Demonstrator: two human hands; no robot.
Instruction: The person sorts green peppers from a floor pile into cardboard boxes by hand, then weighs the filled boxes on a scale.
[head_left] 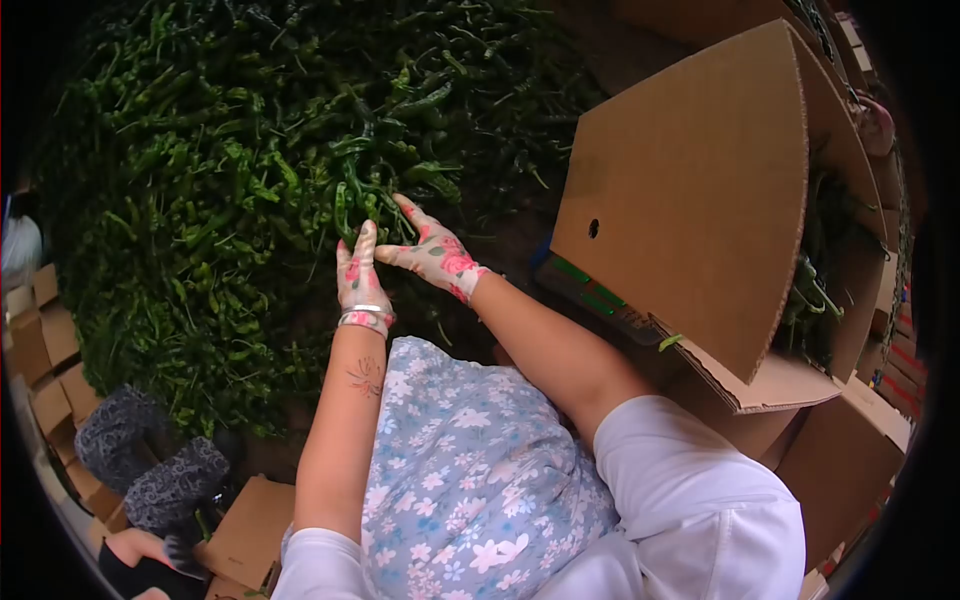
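Both my hands wear thin floral gloves and meet at the near edge of a big heap of long green peppers [225,200]. Between my fingertips is a small bunch of green peppers [352,195], cupped from both sides. My left hand [362,275] points away from me, its fingers close together against the bunch. From the right, my right hand [438,255] reaches in with thumb and fingers spread around the peppers. Some fingertips are hidden among the pods.
On my right stands a tall cardboard box [690,200] with peppers inside, beside a dark crate [600,295] with green parts. Another person's patterned sleeves [170,490] show at lower left, near several cardboard boxes [250,530]. A floral apron [480,470] covers my lap.
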